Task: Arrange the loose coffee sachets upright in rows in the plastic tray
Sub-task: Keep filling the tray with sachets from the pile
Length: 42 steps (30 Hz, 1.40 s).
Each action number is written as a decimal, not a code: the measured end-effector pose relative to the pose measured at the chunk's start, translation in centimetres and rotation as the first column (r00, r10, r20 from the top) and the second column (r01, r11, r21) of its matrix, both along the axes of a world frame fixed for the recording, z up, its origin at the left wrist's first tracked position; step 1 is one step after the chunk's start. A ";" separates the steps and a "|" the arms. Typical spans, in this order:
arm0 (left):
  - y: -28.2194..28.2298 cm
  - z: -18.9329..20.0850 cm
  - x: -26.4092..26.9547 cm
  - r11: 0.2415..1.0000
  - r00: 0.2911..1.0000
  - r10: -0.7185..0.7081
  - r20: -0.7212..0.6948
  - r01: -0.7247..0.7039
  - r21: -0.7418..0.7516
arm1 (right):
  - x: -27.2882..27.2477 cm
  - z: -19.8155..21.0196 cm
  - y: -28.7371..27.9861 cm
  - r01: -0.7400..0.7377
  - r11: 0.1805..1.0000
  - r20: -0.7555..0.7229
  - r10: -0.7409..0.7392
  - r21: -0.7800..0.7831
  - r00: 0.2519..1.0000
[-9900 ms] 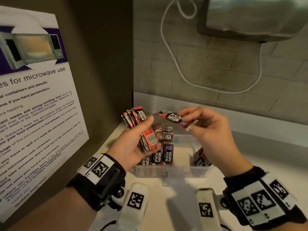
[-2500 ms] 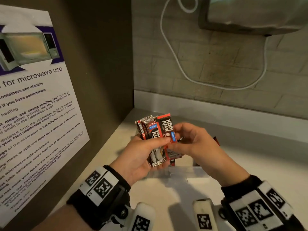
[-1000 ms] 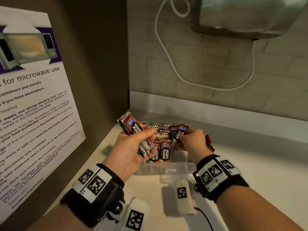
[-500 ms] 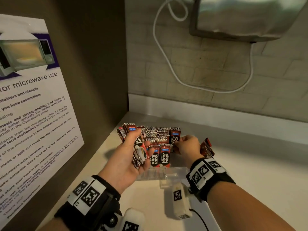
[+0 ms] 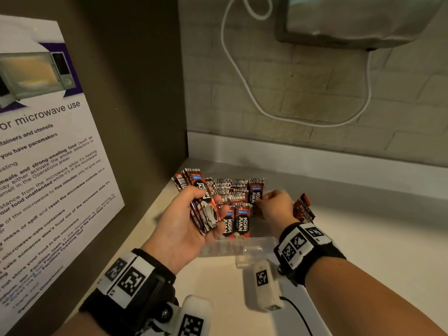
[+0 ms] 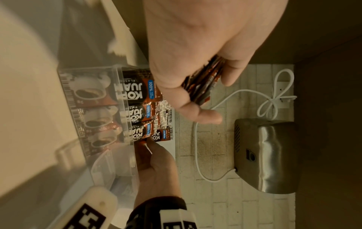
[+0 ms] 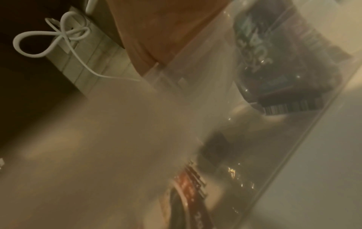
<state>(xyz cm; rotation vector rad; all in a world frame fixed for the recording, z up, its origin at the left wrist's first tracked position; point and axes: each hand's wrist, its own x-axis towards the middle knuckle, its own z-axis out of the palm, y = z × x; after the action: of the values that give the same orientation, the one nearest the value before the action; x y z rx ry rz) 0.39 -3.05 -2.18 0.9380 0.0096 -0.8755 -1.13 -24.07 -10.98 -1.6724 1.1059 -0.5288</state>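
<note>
A clear plastic tray sits on the pale counter and holds rows of upright red-and-black coffee sachets. My left hand hovers over the tray's left end and grips a fanned stack of sachets between thumb and fingers. My right hand reaches into the tray from the right and pinches one upright sachet at the right end of a back row. In the left wrist view the stack shows under my palm, above the tray's sachets. The right wrist view is blurred by the tray wall.
More loose sachets lean in the tray's right end behind my right wrist. A brown side wall with a microwave poster stands close on the left. A brick wall, white cable and metal wall unit lie behind.
My right hand has taken one sachet from the left hand's stack and lowered it into the tray's back row. The left hand has sunk slightly with its stack.
</note>
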 end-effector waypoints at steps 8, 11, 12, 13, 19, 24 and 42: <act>0.1 0.2 0.3 0.997 0.996 0.028 0.087 -0.035 0.072 | -1.8 2.5 1.4 0.001 0.951 0.030 0.008 -0.309 1.000; 0.1 0.3 0.4 0.995 0.989 0.004 0.148 -0.020 0.103 | -2.7 5.2 2.1 0.048 0.939 0.184 0.017 -0.340 0.983; 0.0 0.2 0.3 0.994 0.987 -0.002 0.160 -0.016 0.112 | -3.1 6.3 2.6 0.026 0.951 0.249 0.054 -0.309 0.967; -0.1 0.2 0.3 0.993 0.985 -0.006 0.171 -0.015 0.120 | -3.7 7.2 3.1 -0.037 0.968 0.322 0.118 -0.247 0.939; -1.2 -0.4 -0.3 0.989 0.964 -0.065 0.260 0.026 0.149 | -6.4 9.7 6.3 -0.502 0.865 0.388 0.465 -0.009 0.795; -1.2 -0.5 -0.6 0.985 0.956 -0.094 0.277 0.048 0.168 | -6.8 9.2 6.9 -0.543 0.839 0.473 0.472 0.017 0.744; -0.3 0.2 0.2 0.975 0.974 0.216 0.075 -0.219 0.036 | -4.7 6.3 2.6 -0.005 1.000 0.326 -0.003 0.023 0.945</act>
<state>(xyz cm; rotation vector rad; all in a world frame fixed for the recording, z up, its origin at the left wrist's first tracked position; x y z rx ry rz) 0.57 -3.32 -1.95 0.9885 0.0694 -0.6411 -5.82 -21.44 -4.70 -1.4986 0.8647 -0.7596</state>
